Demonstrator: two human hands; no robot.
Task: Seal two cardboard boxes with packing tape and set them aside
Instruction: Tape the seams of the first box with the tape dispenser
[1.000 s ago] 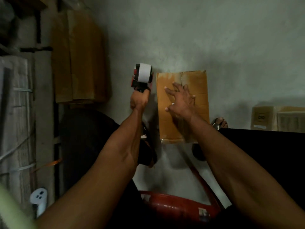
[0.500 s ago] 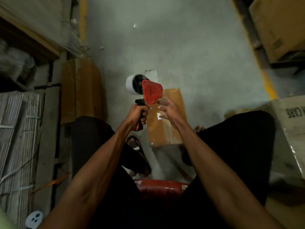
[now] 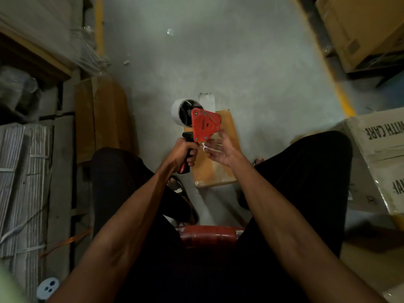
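Grey concrete floor, dimly lit, with yellow lines painted at its left and right edges. Bundled flat cardboard stacked at left. Large cartons at top right; a printed carton at right. Red stool at bottom centre.

one tape dispenser, one small box, two hands, one red stool.

Cardboard box partly behind hands
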